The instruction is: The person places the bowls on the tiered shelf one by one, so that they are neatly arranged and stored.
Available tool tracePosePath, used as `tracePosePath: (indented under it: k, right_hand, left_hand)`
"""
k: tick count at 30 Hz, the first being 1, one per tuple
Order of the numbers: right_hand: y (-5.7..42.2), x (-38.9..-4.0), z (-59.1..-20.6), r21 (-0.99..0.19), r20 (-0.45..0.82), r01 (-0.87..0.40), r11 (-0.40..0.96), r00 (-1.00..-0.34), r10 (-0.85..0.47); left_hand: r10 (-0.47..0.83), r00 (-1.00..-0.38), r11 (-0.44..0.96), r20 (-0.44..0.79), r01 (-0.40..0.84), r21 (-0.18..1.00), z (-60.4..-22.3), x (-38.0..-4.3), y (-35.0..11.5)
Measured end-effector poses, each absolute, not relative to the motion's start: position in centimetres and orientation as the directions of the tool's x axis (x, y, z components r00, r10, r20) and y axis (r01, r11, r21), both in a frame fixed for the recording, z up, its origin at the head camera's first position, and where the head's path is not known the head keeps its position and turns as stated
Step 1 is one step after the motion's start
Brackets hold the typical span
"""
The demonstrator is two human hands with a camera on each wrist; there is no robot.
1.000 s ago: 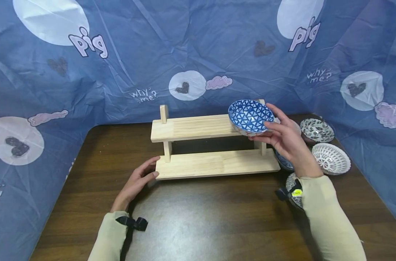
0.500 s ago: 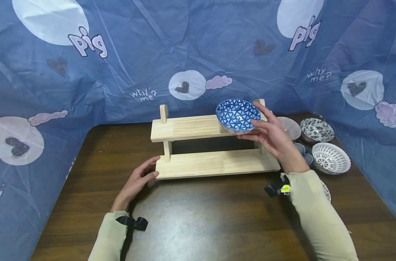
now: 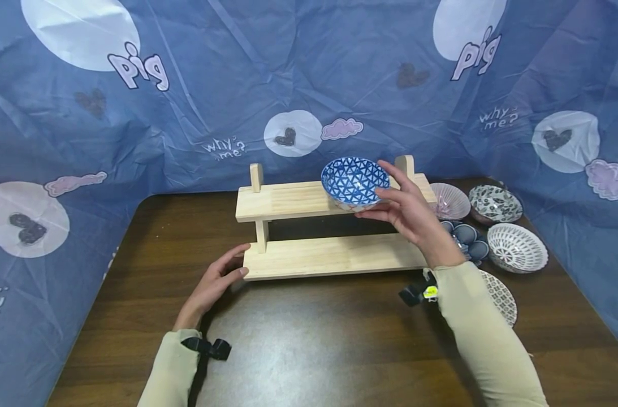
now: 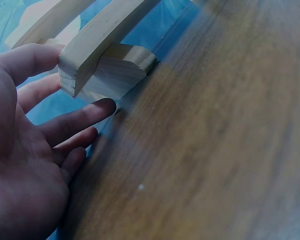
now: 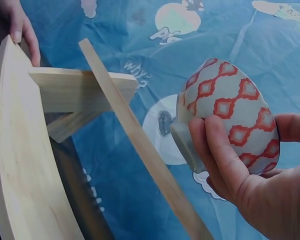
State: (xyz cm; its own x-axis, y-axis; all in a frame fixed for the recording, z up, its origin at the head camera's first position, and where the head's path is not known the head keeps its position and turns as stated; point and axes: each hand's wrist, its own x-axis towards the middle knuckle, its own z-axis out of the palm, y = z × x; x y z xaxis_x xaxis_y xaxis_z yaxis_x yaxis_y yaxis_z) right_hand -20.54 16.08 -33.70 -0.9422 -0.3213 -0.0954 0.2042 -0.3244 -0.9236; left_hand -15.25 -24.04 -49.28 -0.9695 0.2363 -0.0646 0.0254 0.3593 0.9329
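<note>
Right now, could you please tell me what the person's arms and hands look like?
The left sleeve and right sleeve are long, in plain, pale cream fabric. A black strap carrying a small black block sits at the left wrist; a similar black block with a bright yellow label sits at the right. The left hand and right hand are ungloved.

From my head feed, I have a two-tier pale wooden rack point(image 3: 309, 258) on a brown wood-grain table point(image 3: 309, 345). The left hand point(image 3: 212, 282) touches its left end; the right hand point(image 3: 415, 217) holds a round blue-and-white bowl point(image 3: 354, 181) across my view of the upper board. Rightward lie a pinkish ribbed bowl point(image 3: 450, 201), then a black-and-white leaf-patterned bowl point(image 3: 496, 203); before that, a white latticed bowl point(image 3: 517, 247).
</note>
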Motion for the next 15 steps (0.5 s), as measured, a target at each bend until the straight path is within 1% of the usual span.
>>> tracePosePath:
  k: [15]
  right_hand:
    - [13.3, -21.4, -34.0, -0.928, -0.088, 0.205, -0.31, -0.931, -0.354]
  left_hand:
    - [0.238, -0.969, 0.361, -0.064, 0.027, 0.932, -49.3, -15.2, -24.2]
